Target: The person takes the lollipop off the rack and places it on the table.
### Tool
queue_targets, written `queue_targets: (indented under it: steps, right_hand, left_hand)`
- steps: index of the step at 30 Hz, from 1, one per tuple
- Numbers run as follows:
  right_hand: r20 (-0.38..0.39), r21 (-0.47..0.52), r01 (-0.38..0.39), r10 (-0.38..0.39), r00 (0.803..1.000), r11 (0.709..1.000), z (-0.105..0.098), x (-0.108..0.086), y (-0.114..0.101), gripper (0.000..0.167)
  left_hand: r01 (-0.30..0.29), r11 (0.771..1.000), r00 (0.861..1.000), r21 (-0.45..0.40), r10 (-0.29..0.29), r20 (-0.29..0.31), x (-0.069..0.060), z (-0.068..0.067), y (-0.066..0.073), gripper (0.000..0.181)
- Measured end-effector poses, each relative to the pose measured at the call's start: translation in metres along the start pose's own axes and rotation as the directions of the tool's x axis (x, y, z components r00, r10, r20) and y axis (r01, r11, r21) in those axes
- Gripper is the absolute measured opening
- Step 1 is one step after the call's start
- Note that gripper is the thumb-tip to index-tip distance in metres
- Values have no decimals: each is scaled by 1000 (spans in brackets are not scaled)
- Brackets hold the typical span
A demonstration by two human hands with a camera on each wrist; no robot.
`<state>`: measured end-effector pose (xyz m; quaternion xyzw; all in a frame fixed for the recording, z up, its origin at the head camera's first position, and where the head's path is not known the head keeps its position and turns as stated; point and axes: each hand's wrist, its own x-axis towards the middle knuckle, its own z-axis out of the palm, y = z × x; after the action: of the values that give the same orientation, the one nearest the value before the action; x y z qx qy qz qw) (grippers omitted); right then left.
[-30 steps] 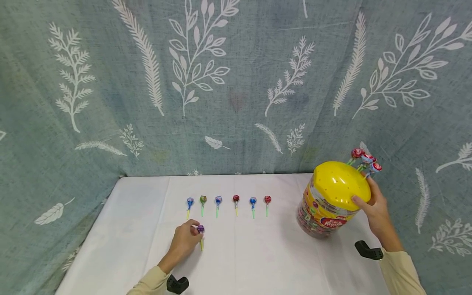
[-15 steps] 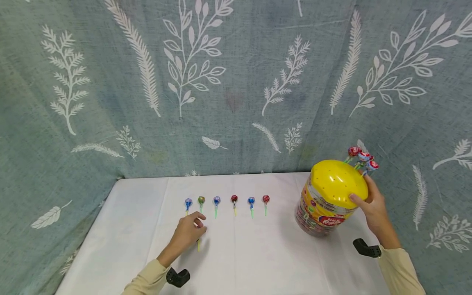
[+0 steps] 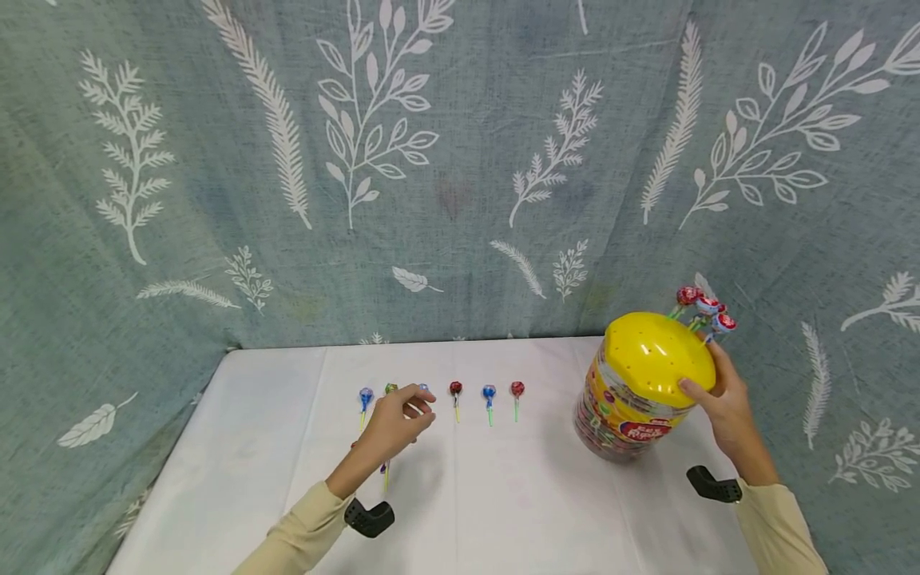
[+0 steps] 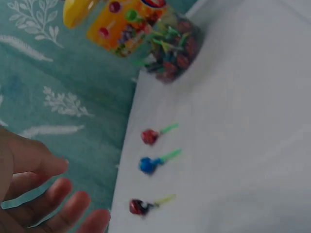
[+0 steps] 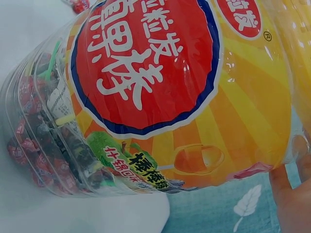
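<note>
My left hand hovers over the left part of the lollipop row, holding nothing; its fingers are loosely bent in the left wrist view. Beneath its wrist lies a purple lollipop with a yellow stick, mostly hidden. A blue lollipop, a green one and a partly covered bluish one are around the hand. At the right, my right hand grips the yellow lid of a clear candy jar, thumb on top. Several lollipops stick up at the lid's far side.
Further along the row lie a dark red lollipop, a blue one and a red one. A white cloth covers the table. Behind it hangs a green leaf-patterned curtain. More wrapped lollipops fill the jar's bottom.
My left hand has let go of the purple lollipop, leaving it on the cloth, and has moved right and slightly up toward the row. The right hand keeps its hold on the jar.
</note>
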<state>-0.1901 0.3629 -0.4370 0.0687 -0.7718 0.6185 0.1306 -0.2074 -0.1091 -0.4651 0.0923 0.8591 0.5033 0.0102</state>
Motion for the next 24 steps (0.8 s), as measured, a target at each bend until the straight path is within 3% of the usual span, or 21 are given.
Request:
queue_targets:
  steps: [5, 13, 20, 24]
  right_hand:
    - [2, -7, -1, 1, 1000, 1000, -1, 0, -1, 70]
    - [11, 53, 31, -31, 999, 998, 0, 1, -1, 70]
    - [-2, 21, 18, -18, 1000, 1000, 0, 1, -1, 69]
    - [-9, -4, 3, -3, 1000, 1000, 0, 1, -1, 68]
  left_hand:
    - [-54, 996, 998, -71, 56, 38, 8, 7, 22, 16]
    - [-109, 983, 993, -151, 114, 29, 22, 25, 57, 15]
    - [-179, 959, 979, -220, 196, 56, 18, 26, 111, 14]
    - [-213, 949, 972, -231, 231, 51, 20, 32, 126, 13]
